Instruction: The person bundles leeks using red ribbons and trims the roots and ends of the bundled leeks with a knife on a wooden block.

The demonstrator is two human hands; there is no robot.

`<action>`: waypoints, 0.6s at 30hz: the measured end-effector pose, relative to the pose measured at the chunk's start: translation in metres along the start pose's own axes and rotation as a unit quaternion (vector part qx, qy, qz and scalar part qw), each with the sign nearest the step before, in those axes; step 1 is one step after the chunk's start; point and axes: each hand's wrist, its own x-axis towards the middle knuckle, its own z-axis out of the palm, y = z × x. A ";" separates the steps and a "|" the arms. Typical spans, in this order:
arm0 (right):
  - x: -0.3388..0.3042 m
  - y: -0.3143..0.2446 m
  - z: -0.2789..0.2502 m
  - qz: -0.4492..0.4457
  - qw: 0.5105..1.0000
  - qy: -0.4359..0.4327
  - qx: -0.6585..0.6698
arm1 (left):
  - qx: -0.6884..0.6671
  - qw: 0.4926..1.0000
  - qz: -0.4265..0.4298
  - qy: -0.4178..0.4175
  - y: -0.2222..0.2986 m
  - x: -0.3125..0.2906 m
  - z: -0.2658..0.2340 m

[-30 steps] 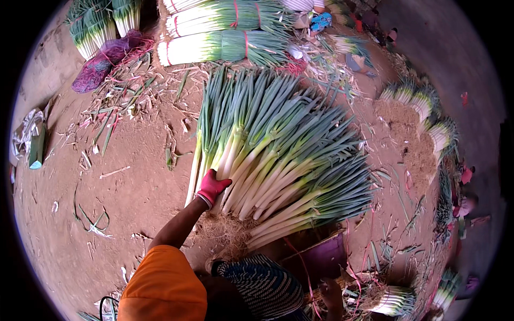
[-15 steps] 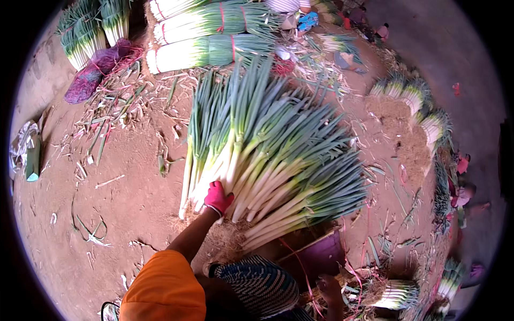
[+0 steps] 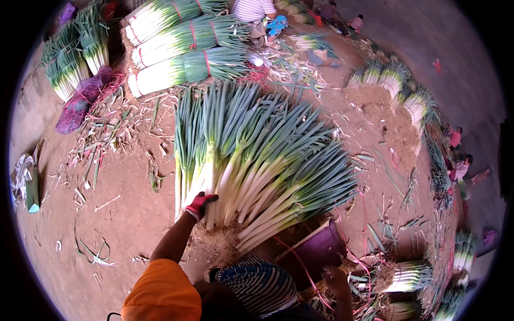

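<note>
A wide fan of loose green onions (image 3: 257, 160) lies in front of me, white stems and tangled roots toward me, green leaves pointing away. My left hand (image 3: 201, 206), in a red and black glove, is closed around white stems near the root end, on the fan's left side. Its fingertips are partly lost among the stalks. At the lower right, my right hand (image 3: 336, 279) hangs in shade beside a purple sheet (image 3: 319, 249) and red ties. Its fingers look curled in; what they hold, if anything, is hidden.
Large tied green onion bundles (image 3: 187, 45) are stacked at the far side. Left of them are upright bundles (image 3: 88, 48) and a purple mesh sack (image 3: 80, 109). More bundles (image 3: 409, 275) line the right. A person (image 3: 254, 13) sits at the back. Leaf scraps litter the ground.
The view has shifted, so the fan now sits slightly left. My left hand has turned, showing its glove's black side, still at the stems. My right hand has come a little higher into view.
</note>
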 end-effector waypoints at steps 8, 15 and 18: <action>-0.003 0.001 0.006 -0.014 1.000 0.009 -0.007 | -0.313 0.944 -0.019 -0.105 0.021 -0.040 0.041; -0.008 -0.021 -0.005 -0.028 1.000 0.006 0.001 | -0.432 0.806 0.018 -0.404 0.126 -0.091 0.115; -0.016 -0.010 -0.002 -0.012 1.000 0.028 -0.002 | -0.297 0.872 0.039 -0.387 0.134 -0.135 0.149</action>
